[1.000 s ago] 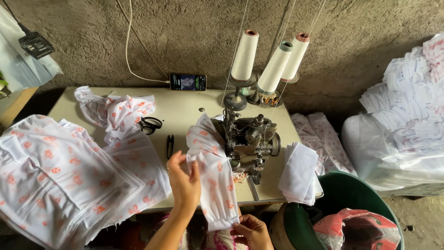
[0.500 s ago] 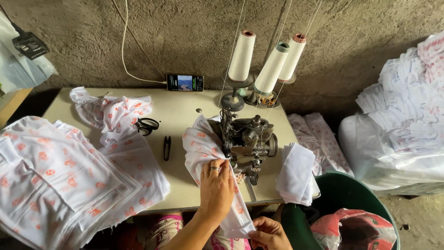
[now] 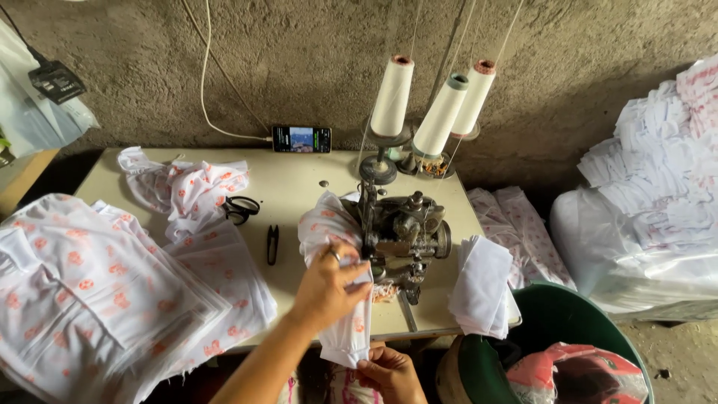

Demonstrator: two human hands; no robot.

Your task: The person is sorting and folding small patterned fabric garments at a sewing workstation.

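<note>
Soft daylight fills the scene, stronger on the right, where the heap of white cloth is nearly washed out. The table top is evenly lit, with faint shadows beside the thread cones. The far wall darkens toward the left corners. Wide-angle distortion bends the edges outward. The near hands look slightly soft; the picture is otherwise fairly sharp, without glare.

You are in a small sewing workshop. Sewing machine, thread cones, stacked cut fabric, bare plaster wall.
</note>
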